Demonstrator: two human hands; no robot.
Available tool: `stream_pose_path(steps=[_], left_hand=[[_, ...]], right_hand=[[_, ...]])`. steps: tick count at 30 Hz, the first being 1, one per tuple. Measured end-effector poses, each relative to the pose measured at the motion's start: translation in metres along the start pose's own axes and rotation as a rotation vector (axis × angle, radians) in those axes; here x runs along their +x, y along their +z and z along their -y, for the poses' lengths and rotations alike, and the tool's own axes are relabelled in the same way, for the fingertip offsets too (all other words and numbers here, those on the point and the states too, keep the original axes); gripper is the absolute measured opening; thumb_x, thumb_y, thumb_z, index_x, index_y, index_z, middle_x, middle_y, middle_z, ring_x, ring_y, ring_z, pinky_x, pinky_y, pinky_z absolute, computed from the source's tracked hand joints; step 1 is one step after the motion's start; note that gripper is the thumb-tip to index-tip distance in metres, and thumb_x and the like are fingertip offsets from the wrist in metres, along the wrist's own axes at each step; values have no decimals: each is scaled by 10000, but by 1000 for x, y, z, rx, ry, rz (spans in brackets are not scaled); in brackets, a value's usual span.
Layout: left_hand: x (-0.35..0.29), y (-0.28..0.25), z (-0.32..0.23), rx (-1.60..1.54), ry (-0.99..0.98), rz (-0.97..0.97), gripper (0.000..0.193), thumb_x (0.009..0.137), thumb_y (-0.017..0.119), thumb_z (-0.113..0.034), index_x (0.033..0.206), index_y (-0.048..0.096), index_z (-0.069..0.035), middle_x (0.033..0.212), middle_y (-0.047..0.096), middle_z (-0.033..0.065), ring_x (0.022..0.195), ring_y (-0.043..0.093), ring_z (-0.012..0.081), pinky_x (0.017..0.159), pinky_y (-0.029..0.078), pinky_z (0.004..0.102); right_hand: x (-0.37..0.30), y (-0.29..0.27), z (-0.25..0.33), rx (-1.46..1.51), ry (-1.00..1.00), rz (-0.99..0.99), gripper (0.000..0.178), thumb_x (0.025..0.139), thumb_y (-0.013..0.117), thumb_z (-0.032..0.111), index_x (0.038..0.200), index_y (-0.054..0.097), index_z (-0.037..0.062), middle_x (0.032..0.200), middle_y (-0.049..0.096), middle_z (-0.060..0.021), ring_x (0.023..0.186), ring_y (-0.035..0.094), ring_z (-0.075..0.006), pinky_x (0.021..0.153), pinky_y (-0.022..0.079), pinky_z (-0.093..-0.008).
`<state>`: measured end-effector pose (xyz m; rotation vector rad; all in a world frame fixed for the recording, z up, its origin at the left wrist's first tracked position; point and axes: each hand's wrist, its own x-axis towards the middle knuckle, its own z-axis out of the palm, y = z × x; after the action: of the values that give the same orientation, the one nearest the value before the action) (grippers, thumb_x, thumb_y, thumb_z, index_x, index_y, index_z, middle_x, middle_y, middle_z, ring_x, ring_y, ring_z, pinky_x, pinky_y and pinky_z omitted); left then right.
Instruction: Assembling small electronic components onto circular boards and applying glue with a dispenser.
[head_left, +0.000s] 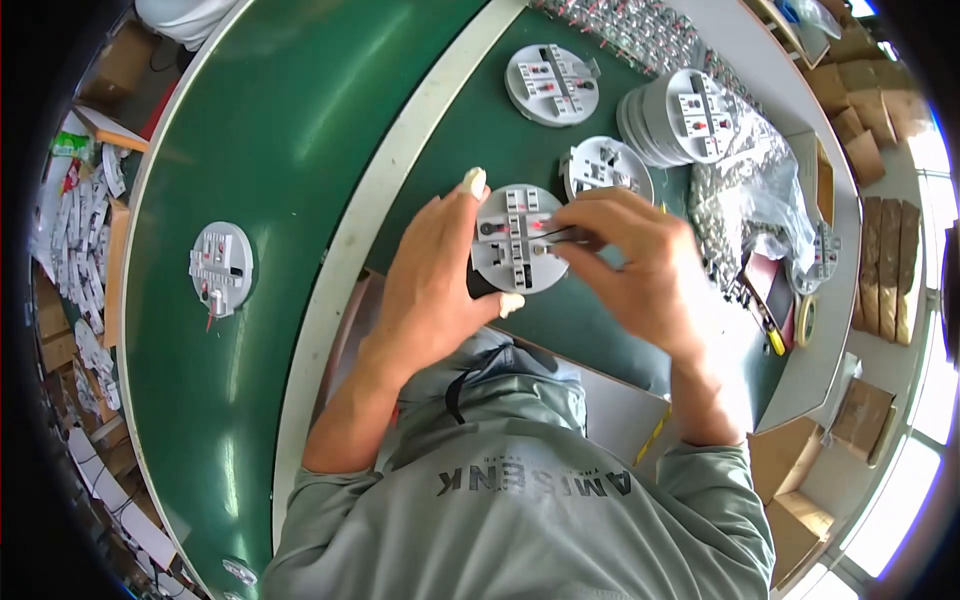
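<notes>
Between the spread thumb and forefinger of my left hand (428,280) is a round pale-grey plastic base (498,262), gripped by its edge. White cots cover those two fingertips. The base's face carries a raised cross strip, small dark and white parts and red bits. Over its right side my right hand (645,265) is closed in a pinch, fingertips at a small dark, thin piece whose kind I cannot make out. Just beyond the held base lies another round base (608,165), partly hidden by my right hand.
A stack of round bases (665,120) and a single base (550,85) stand at the back. Small metal parts (650,35) and a clear plastic bag (745,190) lie behind. A yellow-handled tool (775,340) and tape roll (807,318) are at right. Another base (222,268) sits on the green belt.
</notes>
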<state>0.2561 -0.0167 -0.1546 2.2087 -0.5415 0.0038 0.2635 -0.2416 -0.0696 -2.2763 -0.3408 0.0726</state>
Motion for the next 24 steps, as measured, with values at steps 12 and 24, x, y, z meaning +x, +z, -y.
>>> stream_pose_path(steps=[12, 24], left_hand=[[-8, 17, 14, 39, 107, -191, 1011, 583, 980, -146, 1447, 476, -5, 1363, 616, 219, 1312, 578, 430, 1114, 473, 492], [-4, 18, 19, -56, 159, -210, 1157, 567, 987, -127, 1564, 412, -5, 1344, 619, 209, 1280, 586, 428, 1109, 475, 502]], right_hand=[[2, 55, 0, -169, -269, 158, 191, 838, 780, -1, 1024, 740, 4, 1011, 718, -154, 871, 717, -356, 763, 579, -421], [10, 58, -22, -168, -454, 92, 134, 813, 759, -21, 930, 702, 11, 1039, 753, -139, 926, 727, -333, 790, 585, -408]])
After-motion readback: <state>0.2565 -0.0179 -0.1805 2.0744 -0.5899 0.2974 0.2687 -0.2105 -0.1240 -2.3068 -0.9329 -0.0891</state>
